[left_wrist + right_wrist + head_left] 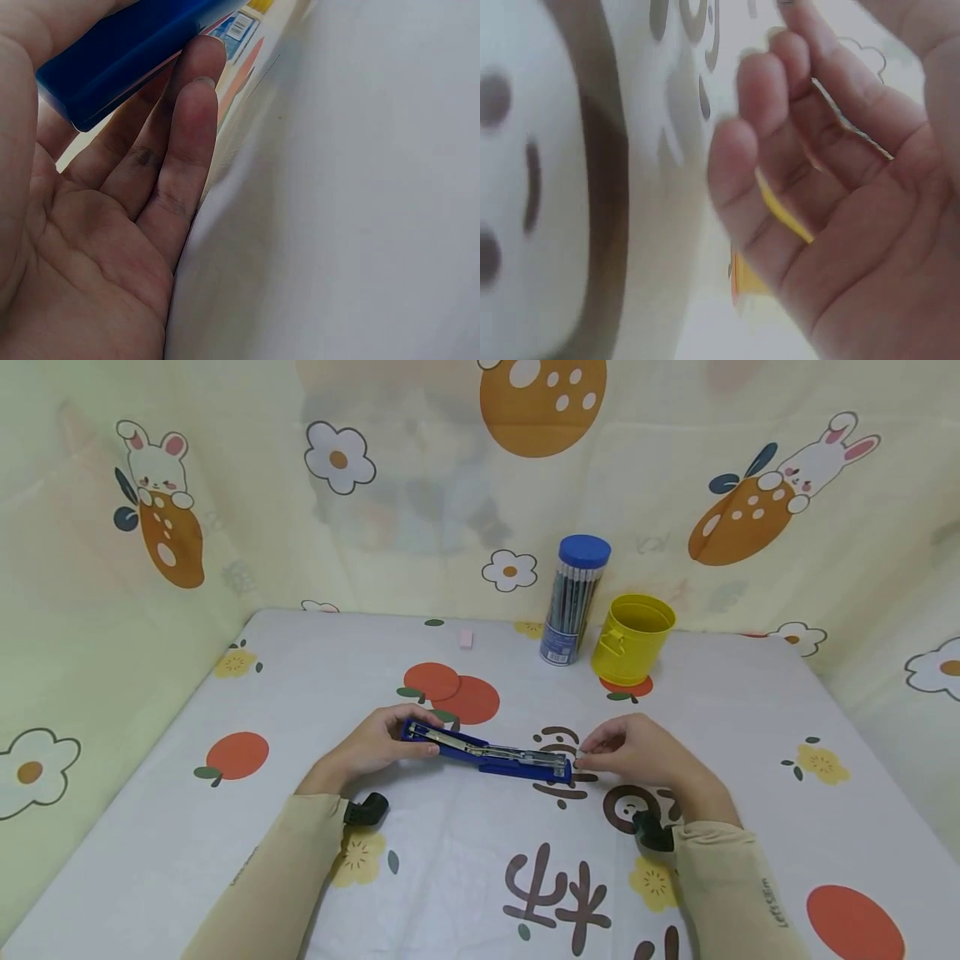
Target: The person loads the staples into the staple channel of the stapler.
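A blue stapler [487, 753], its top swung open so that the metal staple channel shows, is held just above the table. My left hand [382, 742] grips its left end between thumb and fingers; in the left wrist view the blue end [112, 67] lies between the thumb and the fingers. My right hand [637, 750] is at the stapler's right end, thumb and index fingertips brought close together. Whether they pinch something small or touch the stapler cannot be made out. In the right wrist view the other fingers [761, 90] are loosely bent, and the thumb tip is out of frame.
Behind the stapler stand a clear tub of pencils [573, 602] with a blue lid and a yellow cup [633, 639]. A small pink eraser [467, 639] lies near the back edge. A printed cloth [420, 877] covers the table, and a patterned curtain [420, 527] hangs behind.
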`<state>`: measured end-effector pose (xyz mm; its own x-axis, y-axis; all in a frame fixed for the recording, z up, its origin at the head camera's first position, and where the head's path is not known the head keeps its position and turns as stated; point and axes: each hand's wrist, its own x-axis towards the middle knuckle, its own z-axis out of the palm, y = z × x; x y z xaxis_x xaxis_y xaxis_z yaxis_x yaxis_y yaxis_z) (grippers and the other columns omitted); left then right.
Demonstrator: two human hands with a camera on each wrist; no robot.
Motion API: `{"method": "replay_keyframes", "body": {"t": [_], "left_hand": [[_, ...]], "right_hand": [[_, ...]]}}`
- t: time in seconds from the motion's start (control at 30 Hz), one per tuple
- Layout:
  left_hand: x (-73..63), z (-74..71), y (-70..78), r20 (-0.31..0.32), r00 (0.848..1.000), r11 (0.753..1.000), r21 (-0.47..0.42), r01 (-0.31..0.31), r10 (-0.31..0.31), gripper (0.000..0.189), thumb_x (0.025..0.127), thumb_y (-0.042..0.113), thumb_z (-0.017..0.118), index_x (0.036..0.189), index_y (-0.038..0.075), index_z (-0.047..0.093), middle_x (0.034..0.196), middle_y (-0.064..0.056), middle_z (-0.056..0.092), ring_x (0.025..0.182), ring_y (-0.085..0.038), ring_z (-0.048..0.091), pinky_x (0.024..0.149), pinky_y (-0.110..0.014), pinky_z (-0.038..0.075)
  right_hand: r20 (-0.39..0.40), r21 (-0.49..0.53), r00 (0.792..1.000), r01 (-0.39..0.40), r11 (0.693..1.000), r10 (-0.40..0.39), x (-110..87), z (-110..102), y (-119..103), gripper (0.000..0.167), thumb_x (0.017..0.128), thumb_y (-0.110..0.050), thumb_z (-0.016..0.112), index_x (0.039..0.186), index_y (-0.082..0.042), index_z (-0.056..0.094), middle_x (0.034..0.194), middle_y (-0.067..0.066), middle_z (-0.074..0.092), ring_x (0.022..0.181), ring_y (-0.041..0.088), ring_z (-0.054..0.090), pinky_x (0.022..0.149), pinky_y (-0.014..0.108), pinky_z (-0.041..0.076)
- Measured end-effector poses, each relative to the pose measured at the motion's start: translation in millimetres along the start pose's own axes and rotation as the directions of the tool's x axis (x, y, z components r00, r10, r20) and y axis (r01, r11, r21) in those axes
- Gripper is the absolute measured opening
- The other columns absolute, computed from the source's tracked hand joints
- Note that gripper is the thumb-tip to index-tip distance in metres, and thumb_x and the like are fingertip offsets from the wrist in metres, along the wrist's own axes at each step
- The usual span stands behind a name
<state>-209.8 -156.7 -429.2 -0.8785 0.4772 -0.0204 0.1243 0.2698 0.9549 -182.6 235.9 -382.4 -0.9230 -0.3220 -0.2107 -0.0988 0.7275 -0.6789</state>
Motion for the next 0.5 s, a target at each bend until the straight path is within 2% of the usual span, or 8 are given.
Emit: {"method": "replay_keyframes", "body": {"t": [0.1,0.23,0.5], "left_hand": [[-0.2,-0.2,-0.3,0.0,1.0,1.0,-0.003,0.003,-0.003,0.039,0.083,0.024,0.085,0.119,0.017,0.07,0.123,-0.005,0.064,0.106,-0.027,0.058,0.09,-0.04,0.046],[-0.1,-0.2,-0.7,0.001,1.0,1.0,-0.005,0.006,-0.006,0.041,0.083,0.024,0.085,0.12,0.016,0.07,0.123,-0.005,0.064,0.106,-0.027,0.058,0.09,-0.039,0.046],[1.5,0.2,-3.4,-0.009,1.0,1.0,0.01,-0.009,0.009,0.04,0.083,0.024,0.086,0.119,0.017,0.07,0.121,-0.005,0.064,0.105,-0.026,0.058,0.087,-0.036,0.047]], "right_hand": [[-0.03,0.027,0.998,0.062,0.998,-0.061,2.1,5,-6,0.025,0.088,-0.032,0.08,0.1,-0.01,0.076,0.089,0.001,0.07,0.085,0.023,0.059,0.076,0.034,0.051],[-0.06,0.054,0.993,0.101,0.993,-0.098,6.4,15,-15,0.025,0.089,-0.031,0.079,0.103,-0.011,0.076,0.093,0.001,0.069,0.089,0.023,0.06,0.079,0.034,0.052],[-0.023,0.059,0.991,0.135,0.989,-0.134,11.6,28,-24,0.02,0.09,-0.026,0.078,0.103,-0.01,0.075,0.095,0.0,0.067,0.092,0.021,0.062,0.083,0.035,0.054]]}}
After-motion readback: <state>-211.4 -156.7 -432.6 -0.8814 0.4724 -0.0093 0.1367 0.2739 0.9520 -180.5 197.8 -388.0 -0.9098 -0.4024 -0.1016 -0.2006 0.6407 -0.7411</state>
